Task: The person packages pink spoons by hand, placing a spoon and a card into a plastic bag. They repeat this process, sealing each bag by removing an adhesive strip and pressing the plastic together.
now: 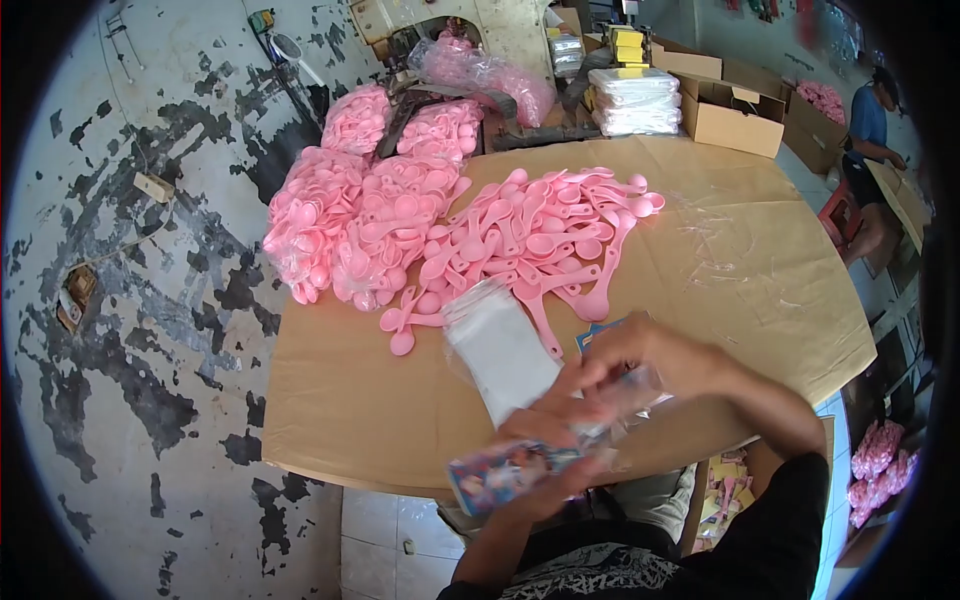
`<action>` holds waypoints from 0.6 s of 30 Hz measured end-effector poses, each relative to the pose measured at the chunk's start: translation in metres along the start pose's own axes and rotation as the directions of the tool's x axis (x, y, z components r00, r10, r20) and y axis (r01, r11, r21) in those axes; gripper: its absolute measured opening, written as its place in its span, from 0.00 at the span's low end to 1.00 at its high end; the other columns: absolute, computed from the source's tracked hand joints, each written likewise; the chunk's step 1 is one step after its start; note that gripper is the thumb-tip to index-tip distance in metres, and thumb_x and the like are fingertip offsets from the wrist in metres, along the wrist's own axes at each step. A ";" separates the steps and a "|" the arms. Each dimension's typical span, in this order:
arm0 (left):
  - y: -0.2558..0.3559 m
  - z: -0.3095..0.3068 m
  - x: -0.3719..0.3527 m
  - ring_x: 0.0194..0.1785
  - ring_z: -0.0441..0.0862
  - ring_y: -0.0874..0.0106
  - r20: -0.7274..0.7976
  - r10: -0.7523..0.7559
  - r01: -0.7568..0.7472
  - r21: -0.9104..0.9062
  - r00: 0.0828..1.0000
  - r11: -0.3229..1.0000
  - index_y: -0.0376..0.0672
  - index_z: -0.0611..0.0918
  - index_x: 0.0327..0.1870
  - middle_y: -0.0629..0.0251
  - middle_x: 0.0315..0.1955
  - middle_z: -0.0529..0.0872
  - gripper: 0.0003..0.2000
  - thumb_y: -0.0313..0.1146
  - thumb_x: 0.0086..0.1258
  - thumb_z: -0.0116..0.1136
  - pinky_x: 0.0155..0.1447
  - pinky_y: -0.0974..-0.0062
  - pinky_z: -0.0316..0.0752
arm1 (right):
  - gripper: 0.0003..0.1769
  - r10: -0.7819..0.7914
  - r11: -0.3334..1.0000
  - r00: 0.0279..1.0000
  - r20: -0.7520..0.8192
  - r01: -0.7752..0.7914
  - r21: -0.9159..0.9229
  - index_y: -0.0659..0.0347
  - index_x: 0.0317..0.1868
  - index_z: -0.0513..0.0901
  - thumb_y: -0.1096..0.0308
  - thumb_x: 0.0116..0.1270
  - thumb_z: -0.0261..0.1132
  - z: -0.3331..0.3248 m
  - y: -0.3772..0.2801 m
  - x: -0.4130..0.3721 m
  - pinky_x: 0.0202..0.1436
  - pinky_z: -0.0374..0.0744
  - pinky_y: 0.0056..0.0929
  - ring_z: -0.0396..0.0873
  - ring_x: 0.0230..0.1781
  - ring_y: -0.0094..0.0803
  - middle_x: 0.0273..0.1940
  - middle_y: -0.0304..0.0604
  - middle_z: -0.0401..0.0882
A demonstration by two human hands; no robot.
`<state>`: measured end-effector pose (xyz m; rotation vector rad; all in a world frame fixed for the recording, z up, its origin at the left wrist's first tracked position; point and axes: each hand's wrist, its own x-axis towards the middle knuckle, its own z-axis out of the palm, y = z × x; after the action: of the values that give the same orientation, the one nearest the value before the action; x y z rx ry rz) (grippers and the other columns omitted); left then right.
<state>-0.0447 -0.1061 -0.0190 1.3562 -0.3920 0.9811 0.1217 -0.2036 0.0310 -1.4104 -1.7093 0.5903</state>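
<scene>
My left hand (545,455) grips a small clear plastic packet with a colourful printed card (500,475) near the table's front edge. My right hand (650,360) pinches the packet's upper clear end (630,395); what is inside is blurred. Just left of the hands lies a stack of clear empty bags (500,350). Beyond it, a loose heap of pink plastic spoons (540,240) spreads over the brown table (780,260).
Clear bags packed with pink spoons (340,220) pile up at the table's left and back. Cardboard boxes (735,115) and stacked packets (635,100) stand at the far edge. Another person in blue (870,125) sits at the far right. A peeling wall is on the left.
</scene>
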 end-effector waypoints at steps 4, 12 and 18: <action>0.009 -0.026 0.013 0.71 0.64 0.46 -0.318 -0.071 -0.013 -0.254 0.945 0.967 0.44 0.72 0.55 0.51 0.65 0.72 0.20 0.34 0.64 0.64 0.77 0.43 0.47 | 0.12 0.036 0.846 0.966 -0.255 -0.165 -0.508 0.61 0.46 0.85 0.65 0.66 0.64 -0.053 0.050 0.043 0.46 0.76 0.37 0.78 0.38 0.43 0.36 0.50 0.80; 0.001 -0.056 0.009 0.71 0.66 0.49 -0.351 -0.148 0.026 -0.330 0.925 0.944 0.43 0.69 0.64 0.51 0.65 0.71 0.26 0.31 0.65 0.63 0.76 0.47 0.57 | 0.14 -0.108 0.866 0.940 -0.324 -0.072 -0.496 0.61 0.48 0.85 0.64 0.64 0.67 -0.070 0.132 0.067 0.52 0.76 0.41 0.79 0.45 0.45 0.41 0.52 0.82; 0.004 -0.060 0.007 0.65 0.74 0.55 -0.525 -0.123 -0.090 -0.361 0.842 0.928 0.48 0.66 0.67 0.47 0.64 0.71 0.23 0.30 0.72 0.55 0.70 0.50 0.69 | 0.11 0.120 0.985 0.991 -0.060 -0.126 -0.116 0.66 0.46 0.84 0.71 0.64 0.67 -0.061 0.035 0.050 0.33 0.76 0.23 0.79 0.29 0.21 0.31 0.40 0.84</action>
<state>-0.0615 -0.0484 -0.0246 0.6889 -0.1204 1.1590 0.1904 -0.1553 0.0524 -1.6118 -1.6480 0.5199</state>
